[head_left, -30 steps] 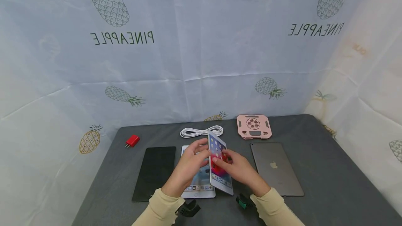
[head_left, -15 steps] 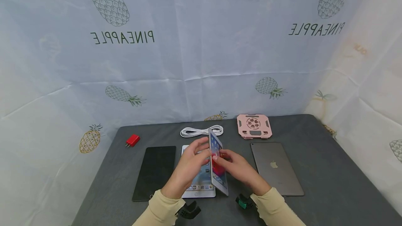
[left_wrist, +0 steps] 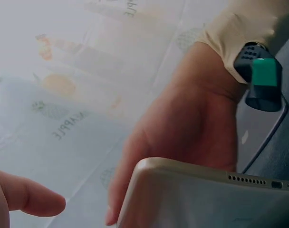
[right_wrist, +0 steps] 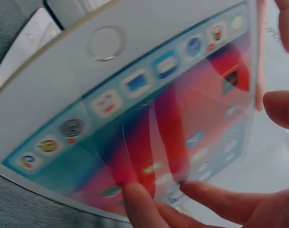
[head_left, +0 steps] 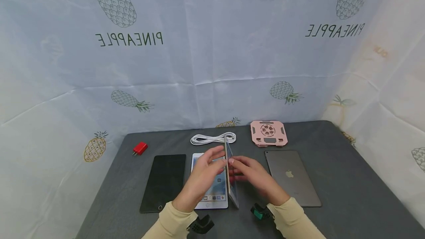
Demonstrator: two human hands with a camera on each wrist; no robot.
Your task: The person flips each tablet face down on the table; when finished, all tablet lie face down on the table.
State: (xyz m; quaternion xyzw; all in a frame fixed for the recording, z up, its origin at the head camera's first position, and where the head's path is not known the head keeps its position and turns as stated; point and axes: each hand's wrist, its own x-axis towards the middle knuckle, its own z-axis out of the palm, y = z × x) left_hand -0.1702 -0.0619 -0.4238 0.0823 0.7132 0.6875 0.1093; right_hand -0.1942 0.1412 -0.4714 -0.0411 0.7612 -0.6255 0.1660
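A white tablet (head_left: 231, 191) stands steeply on its long side between the two hands, its lit screen facing right. My left hand (head_left: 200, 176) is at its back; in the left wrist view the left thumb (left_wrist: 33, 194) stays apart from the tablet's silvery back (left_wrist: 201, 199). Across from it, my right hand (head_left: 259, 176) touches the screen with extended fingertips (right_wrist: 139, 199), and its thumb (right_wrist: 281, 109) lies just beyond the edge. Under the left hand, another white tablet (head_left: 212, 205) lies screen up, partly hidden.
A dark tablet (head_left: 164, 180) lies on the left of the grey table (head_left: 352, 194), a grey tablet (head_left: 293, 182) face down on the right. Behind are a red charger plug (head_left: 140, 148), a coiled white cable (head_left: 204, 140) and a pink plate with cutouts (head_left: 268, 134).
The tablet between the hands has turned from showing its screen to nearly edge-on, screen now facing right. The right thumb has moved off the screen to the upper edge.
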